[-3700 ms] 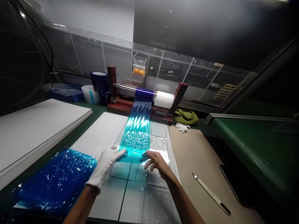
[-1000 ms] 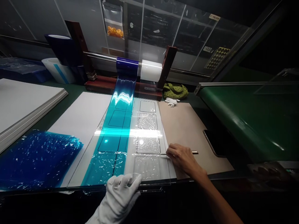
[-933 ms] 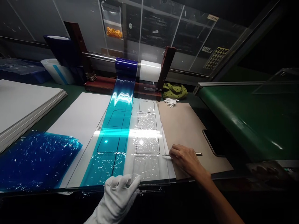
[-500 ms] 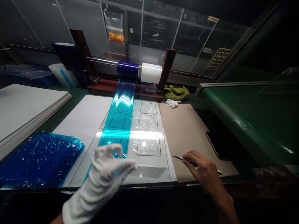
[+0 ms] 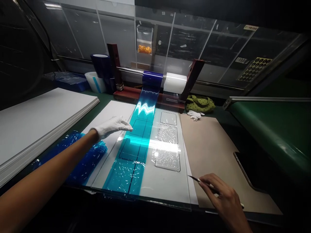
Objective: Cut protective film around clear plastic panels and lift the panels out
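Note:
My left hand [image 5: 114, 126], in a white glove, reaches over the left edge of the blue film strip [image 5: 132, 149]. Its fingers are stretched out, and I see nothing in them. From the blue roll [image 5: 152, 79] the strip runs down over a glass plate [image 5: 149, 195], covering several outlined rectangles. Right of it lie clear rectangular pieces [image 5: 167, 158], two of them with wrinkled film. My bare right hand [image 5: 220, 191] is closed around a slim craft knife [image 5: 194, 178], its dark point towards the left, above the brown board [image 5: 206, 149].
A white roll [image 5: 175, 83] shares the rod with the blue one on a dark red stand [image 5: 148, 97]. Blue film pieces [image 5: 85, 158] and stacked white sheets [image 5: 48, 113] are at left. A phone [image 5: 250, 171], a loose glove [image 5: 195, 115] and a green pouch [image 5: 200, 103] lie at right.
My left hand has moved away from me to the film strip's left edge. The clear piece it held no longer shows in it. The view has shifted left; my right hand keeps the craft knife.

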### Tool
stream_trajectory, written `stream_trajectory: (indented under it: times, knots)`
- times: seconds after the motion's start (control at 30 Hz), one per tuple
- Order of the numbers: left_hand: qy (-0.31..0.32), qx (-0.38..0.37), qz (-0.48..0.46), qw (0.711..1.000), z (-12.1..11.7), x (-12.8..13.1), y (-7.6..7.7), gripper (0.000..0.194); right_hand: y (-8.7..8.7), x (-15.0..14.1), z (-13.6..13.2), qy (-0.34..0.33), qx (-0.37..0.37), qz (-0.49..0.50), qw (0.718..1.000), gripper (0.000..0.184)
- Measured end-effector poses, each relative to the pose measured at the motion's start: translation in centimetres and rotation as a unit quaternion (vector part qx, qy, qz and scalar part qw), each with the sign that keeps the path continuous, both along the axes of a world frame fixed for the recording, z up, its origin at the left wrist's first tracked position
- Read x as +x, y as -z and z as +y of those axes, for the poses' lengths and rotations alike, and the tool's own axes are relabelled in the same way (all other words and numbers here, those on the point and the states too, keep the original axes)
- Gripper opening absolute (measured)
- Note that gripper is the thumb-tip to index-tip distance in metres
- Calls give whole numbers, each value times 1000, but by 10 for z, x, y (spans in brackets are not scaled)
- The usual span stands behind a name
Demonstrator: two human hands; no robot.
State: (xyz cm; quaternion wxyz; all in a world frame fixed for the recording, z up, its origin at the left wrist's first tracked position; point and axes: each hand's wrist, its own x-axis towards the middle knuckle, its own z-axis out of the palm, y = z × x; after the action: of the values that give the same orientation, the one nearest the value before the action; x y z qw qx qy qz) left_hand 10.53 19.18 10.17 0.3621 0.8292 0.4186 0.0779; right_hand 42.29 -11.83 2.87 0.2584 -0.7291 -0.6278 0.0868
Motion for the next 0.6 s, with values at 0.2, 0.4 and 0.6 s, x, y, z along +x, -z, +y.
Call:
stream_trajectory:
  times: [0.2,0.4,0.6]
  knots:
    - [-11,-32,27,999,5,0,14,50,-1,0,1,-12,15,-12,1000,16]
    - [-88,101,73,988,-2,9,11,63,-8,6,26,-21,14,-21,999,17]
    - [6,224,72,972,-58,59,34,25,-14,-4,120,-60,-28,-119,991,16]
